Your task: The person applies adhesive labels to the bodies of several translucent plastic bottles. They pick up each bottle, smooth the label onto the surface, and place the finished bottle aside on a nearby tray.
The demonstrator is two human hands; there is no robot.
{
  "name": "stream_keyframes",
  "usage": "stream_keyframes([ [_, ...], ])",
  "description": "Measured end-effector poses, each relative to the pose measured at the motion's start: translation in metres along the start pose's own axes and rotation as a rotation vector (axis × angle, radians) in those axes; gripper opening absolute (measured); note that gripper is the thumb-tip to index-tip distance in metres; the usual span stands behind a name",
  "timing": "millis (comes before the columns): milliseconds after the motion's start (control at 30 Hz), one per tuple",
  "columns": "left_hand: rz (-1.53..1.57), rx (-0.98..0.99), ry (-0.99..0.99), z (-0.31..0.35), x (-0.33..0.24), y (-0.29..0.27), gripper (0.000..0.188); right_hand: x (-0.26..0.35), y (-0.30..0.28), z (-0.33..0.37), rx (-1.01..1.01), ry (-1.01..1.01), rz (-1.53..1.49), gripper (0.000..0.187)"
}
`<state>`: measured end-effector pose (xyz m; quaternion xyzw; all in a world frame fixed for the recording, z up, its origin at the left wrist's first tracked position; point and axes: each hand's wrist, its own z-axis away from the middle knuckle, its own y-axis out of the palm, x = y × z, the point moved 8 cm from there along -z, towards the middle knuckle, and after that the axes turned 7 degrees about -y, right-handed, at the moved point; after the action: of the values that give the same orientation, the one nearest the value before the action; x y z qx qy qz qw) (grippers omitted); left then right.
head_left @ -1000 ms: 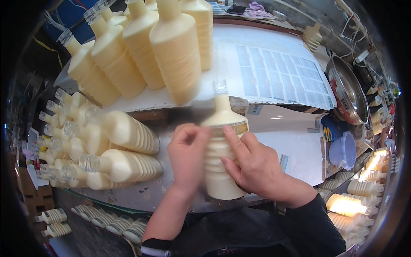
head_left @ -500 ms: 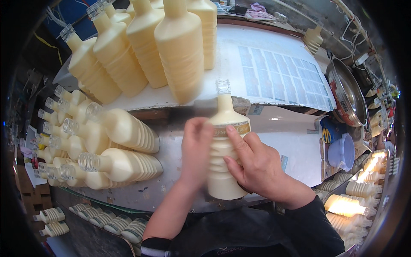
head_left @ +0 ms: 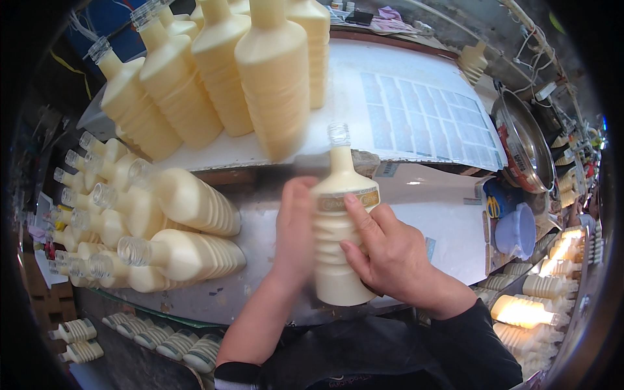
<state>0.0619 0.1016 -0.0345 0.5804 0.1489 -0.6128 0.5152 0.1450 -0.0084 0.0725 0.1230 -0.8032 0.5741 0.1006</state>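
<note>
A cream ribbed bottle [head_left: 337, 227] with a clear threaded neck lies lengthwise on the metal work surface [head_left: 442, 221], neck pointing away from me. A narrow gold label band [head_left: 344, 200] wraps its shoulder. My left hand [head_left: 294, 234] grips the bottle's left side, edge-on and slightly blurred. On the right side rests my right hand [head_left: 390, 253], its index finger laid across the label band and the thumb on the ribs.
Several identical cream bottles lie stacked at the left [head_left: 162, 227]; others stand upright on the raised shelf [head_left: 273, 78] behind. A white sheet of labels [head_left: 422, 117] lies on that shelf. A metal bowl [head_left: 523, 149] and a blue cup [head_left: 517, 231] sit at the right.
My left hand has turned from lying flat on the bottle to gripping its left side edge-on. The right index finger has slid up onto the label band. The bottle has barely shifted.
</note>
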Motion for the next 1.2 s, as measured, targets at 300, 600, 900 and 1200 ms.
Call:
stream_keyframes([
  [300, -0.295, 0.057, 0.055, 0.0, -0.005, 0.012, 0.038, 0.004, 0.0, -0.005, 0.074, 0.015, 0.019, 0.066],
  [600, -0.222, 0.033, -0.001, -0.002, -0.002, 0.007, 0.04, 0.014, -0.002, -0.016, 0.152, 0.031, 0.205, 0.061],
  [900, -0.278, 0.036, 0.049, 0.0, -0.004, 0.009, 0.031, -0.039, -0.003, -0.001, -0.146, 0.217, -0.266, 0.049],
  [1200, -0.024, 0.073, 0.005, 0.002, -0.004, 0.013, 0.033, -0.063, 0.011, 0.008, -0.141, 0.453, -0.634, 0.05],
])
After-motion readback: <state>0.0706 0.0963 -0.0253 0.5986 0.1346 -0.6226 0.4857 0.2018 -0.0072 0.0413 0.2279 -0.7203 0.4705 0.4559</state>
